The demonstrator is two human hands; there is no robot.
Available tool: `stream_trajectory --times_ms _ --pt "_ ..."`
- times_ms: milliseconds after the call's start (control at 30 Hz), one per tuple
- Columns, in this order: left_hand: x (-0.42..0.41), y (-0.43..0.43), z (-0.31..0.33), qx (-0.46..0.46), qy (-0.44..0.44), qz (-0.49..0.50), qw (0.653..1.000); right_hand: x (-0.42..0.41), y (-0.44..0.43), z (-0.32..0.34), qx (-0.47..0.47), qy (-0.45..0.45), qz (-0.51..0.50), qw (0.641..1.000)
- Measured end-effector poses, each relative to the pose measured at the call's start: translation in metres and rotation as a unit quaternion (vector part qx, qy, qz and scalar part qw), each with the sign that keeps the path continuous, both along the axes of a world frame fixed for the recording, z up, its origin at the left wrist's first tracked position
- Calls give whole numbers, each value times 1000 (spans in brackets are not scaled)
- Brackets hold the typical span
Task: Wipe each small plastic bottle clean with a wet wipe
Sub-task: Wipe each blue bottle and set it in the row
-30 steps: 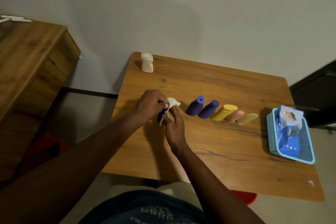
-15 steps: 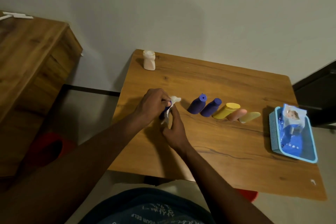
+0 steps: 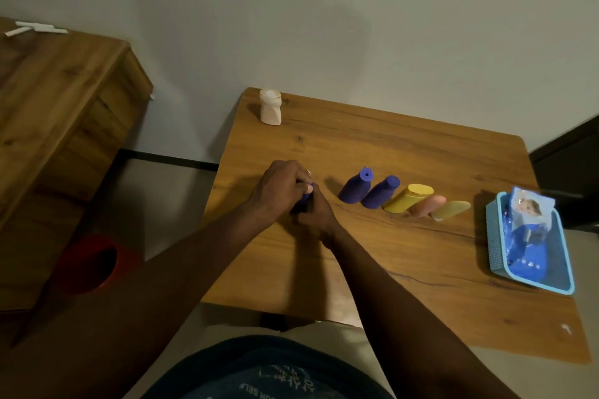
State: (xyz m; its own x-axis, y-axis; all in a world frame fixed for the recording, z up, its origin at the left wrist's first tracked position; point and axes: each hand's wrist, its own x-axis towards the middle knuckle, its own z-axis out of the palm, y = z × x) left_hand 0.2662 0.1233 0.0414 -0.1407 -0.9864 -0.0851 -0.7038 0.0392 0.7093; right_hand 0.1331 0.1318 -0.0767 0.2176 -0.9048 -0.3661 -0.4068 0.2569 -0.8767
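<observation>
Worktop (image 3: 356,146); at its 9 o'clock, left hand (image 3: 280,189) in a closed grip round the purple bottle (image 3: 301,201); right hand (image 3: 319,217) curled against it, holding what I cannot tell; a squeezed, wet bottle may slip out and knock the row of bottles (image 3: 405,201) at 3 o'clock.
</observation>
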Motion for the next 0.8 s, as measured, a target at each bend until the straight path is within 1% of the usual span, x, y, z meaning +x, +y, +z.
stream_trajectory --times_ms 33,133,267,367,467,533,700,800 --pt "-2 1 1 0 0 -1 1000 -1 3 -3 6 -3 -5 1000" --pt "-5 3 2 -7 5 -7 1000 2 21 17 12 -26 -46 999" --pt "-4 1 0 -20 16 -9 1000 8 42 23 -26 -64 -124 990" --pt "1 0 -1 -21 11 -9 1000 16 46 32 -21 -120 -179 976" --pt "6 -2 -3 -19 -3 4 1000 26 38 41 -18 -159 -205 966" --pt "7 -2 -2 -15 -14 14 1000 30 29 40 -11 -144 -208 967" --pt "3 1 1 -10 -34 21 999 28 14 30 71 -84 -165 980" --pt "4 0 -1 -6 -22 30 999 23 10 12 78 -45 -167 982"
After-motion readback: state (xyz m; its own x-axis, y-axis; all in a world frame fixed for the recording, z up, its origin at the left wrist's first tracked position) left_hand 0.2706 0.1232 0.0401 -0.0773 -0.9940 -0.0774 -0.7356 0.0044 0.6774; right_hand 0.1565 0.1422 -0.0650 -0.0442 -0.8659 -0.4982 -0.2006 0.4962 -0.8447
